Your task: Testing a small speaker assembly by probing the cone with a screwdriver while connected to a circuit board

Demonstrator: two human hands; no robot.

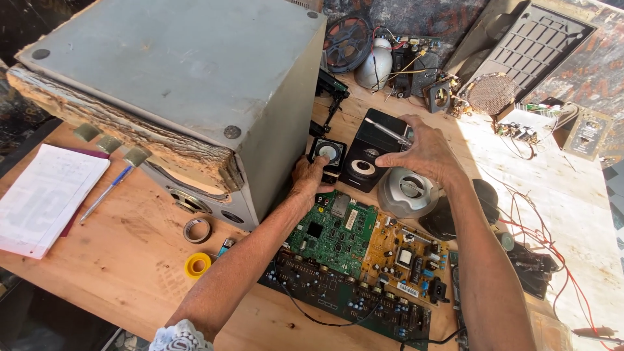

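1. Head view: the left hand [309, 174] reaches along the side of a big grey speaker cabinet [188, 97] that lies tilted on the wooden worktop [130, 260]. Its fingers are curled, with the fingertips touching a small black speaker [327, 153] that has a pale round cone; whether they actually pinch it I cannot tell.
2. The right hand [422, 153] hangs with fingers spread open over a second black speaker box [372, 153], which stands just beside the small one. The fingertips touch its top, where a thin silver rod lies, and nothing is clasped.
3. Just beside that box, under the right wrist, sits a round silver speaker [408, 190], with a dark rounded piece touching its far side.
4. Near the person lie a green circuit board [333, 234] and an orange-brown circuit board [406, 257], edge to edge, both resting on a long dark board [351, 302] studded with small parts.
5. The cabinet is the only box-like thing: its chipped front edge shows raw fibre and round openings, and what is inside cannot be seen.
6. On the left of the worktop lie a stack of papers [45, 198] with a blue pen [107, 193] beside it, a metal ring [196, 230] and a yellow tape roll [197, 264].
7. At the far edge lie loose speaker parts [390, 58], a round mesh grille [491, 93] and red wires [539, 240] trailing to the right.
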